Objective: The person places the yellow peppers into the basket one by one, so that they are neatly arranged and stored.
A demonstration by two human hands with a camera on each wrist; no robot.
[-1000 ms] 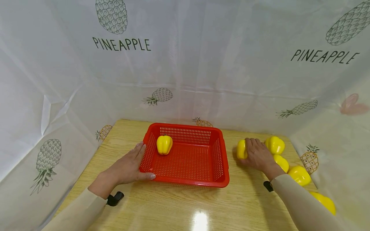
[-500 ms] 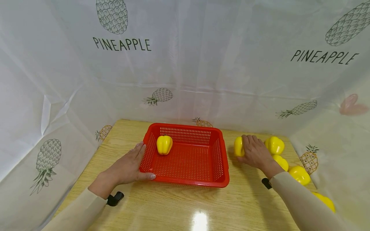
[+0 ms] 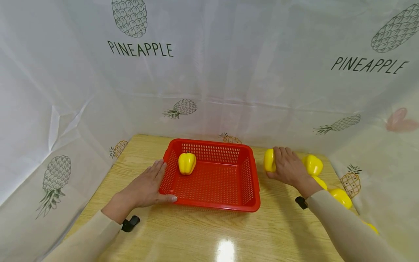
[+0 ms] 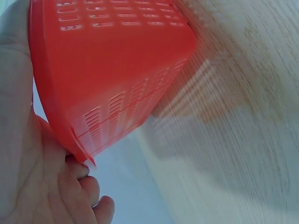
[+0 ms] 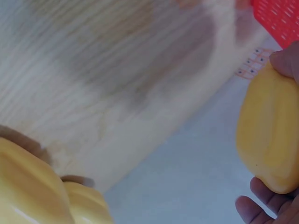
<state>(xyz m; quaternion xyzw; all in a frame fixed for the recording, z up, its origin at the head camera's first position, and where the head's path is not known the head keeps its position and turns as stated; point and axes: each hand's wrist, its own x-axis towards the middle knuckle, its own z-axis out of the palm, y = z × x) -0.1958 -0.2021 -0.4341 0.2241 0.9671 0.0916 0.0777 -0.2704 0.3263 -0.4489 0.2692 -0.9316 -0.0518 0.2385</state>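
Right of the rectangular basket of perforated red plastic (image 3: pixel 212 205), your right hand (image 3: pixel 288 168) grips a glossy, lobed yellow bell pepper (image 3: pixel 269 160), raised since a second ago; your left hand (image 3: pixel 144 189), fingers extended, rests against the rim. One matching pepper (image 3: pixel 187 163) sits inside; more yellow peppers (image 3: pixel 313 165) line the wood-grained table (image 3: pixel 183 233), your beige sleeve (image 3: pixel 340 225) partly hiding them.

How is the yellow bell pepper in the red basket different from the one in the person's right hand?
The basket pepper sits inside the red basket, but the held pepper is outside, to its right. No hand touches the basket pepper, while the right hand grips the held pepper. In the head view, the basket pepper shows nearly whole, but the hand hides part of the held pepper. Both are yellow bell peppers.
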